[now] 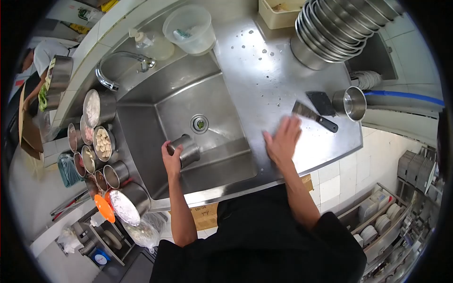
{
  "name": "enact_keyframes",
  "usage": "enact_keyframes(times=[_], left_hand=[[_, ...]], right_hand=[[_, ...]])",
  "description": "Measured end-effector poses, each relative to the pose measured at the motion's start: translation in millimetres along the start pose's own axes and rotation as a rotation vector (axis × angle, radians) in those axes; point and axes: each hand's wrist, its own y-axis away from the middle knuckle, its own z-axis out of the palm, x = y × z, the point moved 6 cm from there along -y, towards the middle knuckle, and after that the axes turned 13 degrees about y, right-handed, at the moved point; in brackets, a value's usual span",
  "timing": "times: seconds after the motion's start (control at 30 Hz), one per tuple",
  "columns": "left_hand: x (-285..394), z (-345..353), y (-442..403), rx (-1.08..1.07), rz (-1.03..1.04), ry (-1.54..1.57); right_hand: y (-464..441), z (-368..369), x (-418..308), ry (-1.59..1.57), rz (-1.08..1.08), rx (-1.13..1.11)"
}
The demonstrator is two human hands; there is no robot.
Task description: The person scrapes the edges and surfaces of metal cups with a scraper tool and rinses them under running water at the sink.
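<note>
the left hand grips a metal pot over the sink; the right hand, fingers outstretched, has a black-handled blade at two o'clock.

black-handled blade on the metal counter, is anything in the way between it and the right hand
Nothing visible stands between the right hand and the black-handled blade; the fingertips look close to it. The black slab lies on the blade's far side.
</note>
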Motion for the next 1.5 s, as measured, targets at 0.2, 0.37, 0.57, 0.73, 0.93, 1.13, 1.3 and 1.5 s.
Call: enact_keyframes(times=[0.2,0.37,0.57,0.73,0.93,1.13,1.3,1.5], left_hand=[[32.5,33.6,-46.4,-0.127,0.084,-0.055],[61.8,23.9,-75.1,-0.173,0.169,-0.010],[68.2,52.3,-98.2,-0.209,0.264,-0.078],[69.5,83.1,-121.3,-0.292,0.245,-0.010],[56.2,53.5,-119.2,-0.244,0.210,-0.077],[39.5,58.8,-110.2,-0.256,0.178,-0.031],[34.3,61.7,-108.9,-0.268,0.171,0.007],[58.1,74.7,-95.1,-0.278,0.231,-0.048]], right_hand=[[-84.2,-11.1,-150.3,-0.067,-0.264,0.144],[-122.4,-31.6,-65.3,-0.309,-0.535,0.214],[-159.6,-3.8,-62.5,0.234,-0.322,0.200],[-77.6,-17.9,-156.1,-0.121,-0.573,0.096],[-60.7,-15.3,-25.3,0.052,-0.359,0.178],[-61.6,-31.5,61.5,0.254,-0.323,0.074],[-53.9,-42.9,46.3,0.132,-0.304,0.179],[-127.6,14.0,-60.3,0.285,-0.102,0.340]])
